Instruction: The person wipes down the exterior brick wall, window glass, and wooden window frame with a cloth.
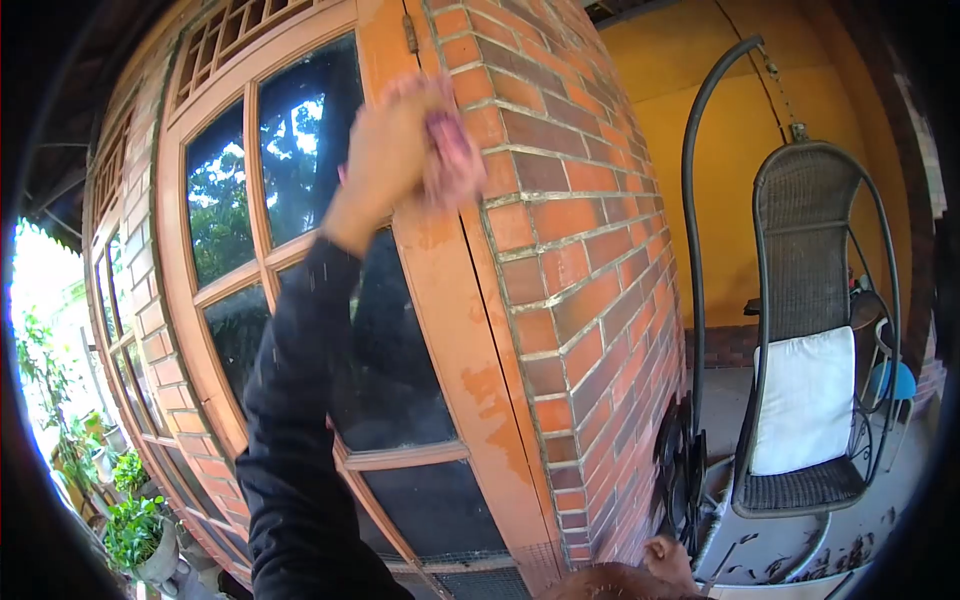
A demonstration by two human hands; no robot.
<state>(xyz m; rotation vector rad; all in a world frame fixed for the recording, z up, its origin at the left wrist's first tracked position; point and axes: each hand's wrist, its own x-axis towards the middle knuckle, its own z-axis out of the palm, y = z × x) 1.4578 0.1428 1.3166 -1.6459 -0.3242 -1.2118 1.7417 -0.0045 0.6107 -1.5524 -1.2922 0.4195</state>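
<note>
My left hand (385, 155), in a black sleeve, is raised and closed around a pink cloth (455, 165). Both are blurred by motion. They are at the right side of the orange wooden door frame (480, 400), beside the brick pillar (590, 270). Darker, wet-looking patches mark the wood below the hand. Dark glass panes (385, 370) fill the door. Low at the bottom edge, my right hand (665, 560) shows only in part, its fingers curled near the foot of the pillar. What it holds, if anything, is hidden.
A black wicker hanging chair (810, 250) with a white cushion (805, 400) hangs at right from a curved metal stand (690, 180). Behind is a yellow wall (660, 80). Potted plants (140, 530) stand at lower left. Dark debris (850, 555) lies on the floor at lower right.
</note>
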